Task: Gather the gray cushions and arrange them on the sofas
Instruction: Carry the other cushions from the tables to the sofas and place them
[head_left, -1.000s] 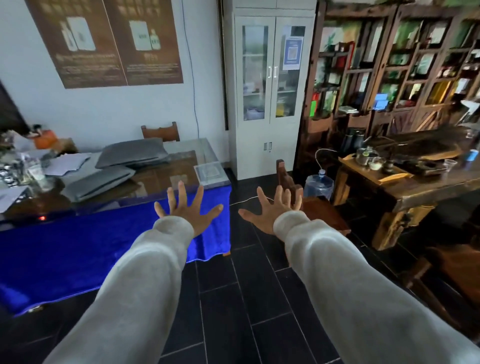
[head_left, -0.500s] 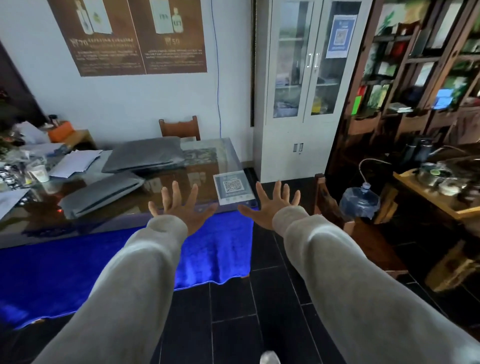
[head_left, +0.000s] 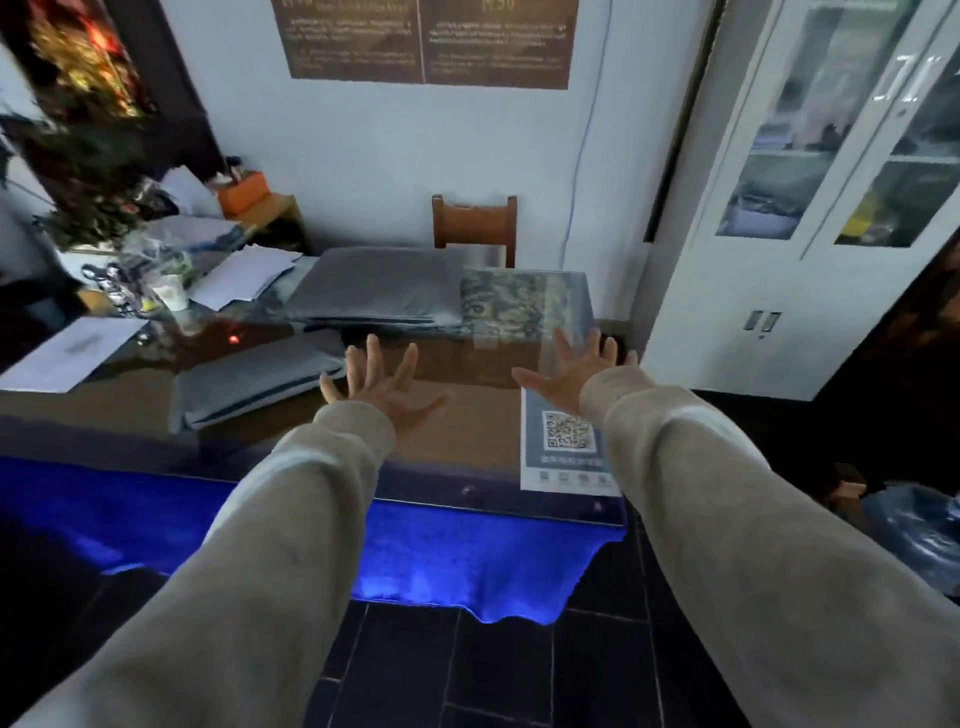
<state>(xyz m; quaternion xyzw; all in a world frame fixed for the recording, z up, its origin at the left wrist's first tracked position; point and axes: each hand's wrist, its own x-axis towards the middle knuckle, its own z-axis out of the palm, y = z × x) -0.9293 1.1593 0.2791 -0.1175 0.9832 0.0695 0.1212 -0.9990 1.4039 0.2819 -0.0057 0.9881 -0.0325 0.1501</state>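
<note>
Two flat gray cushions lie on a glass-topped wooden table (head_left: 467, 431). The far gray cushion (head_left: 374, 283) rests near the back edge, in front of a chair. The near gray cushion (head_left: 249, 382) lies closer and to the left. My left hand (head_left: 382, 384) hovers over the table just right of the near cushion, fingers spread and holding nothing. My right hand (head_left: 576, 371) is stretched out over the table's right end, also spread and holding nothing. No sofa is in view.
A blue cloth (head_left: 467, 561) hangs over the table's front edge. A QR-code sheet (head_left: 566, 441) lies under the glass at the right. Papers (head_left: 244, 275) and clutter fill the table's left. A wooden chair (head_left: 475, 226) stands behind, a white cabinet (head_left: 810, 218) to the right.
I have come closer to the table. Both hands, still spread, now reach over the tabletop instead of hanging in front of the blue cloth.
</note>
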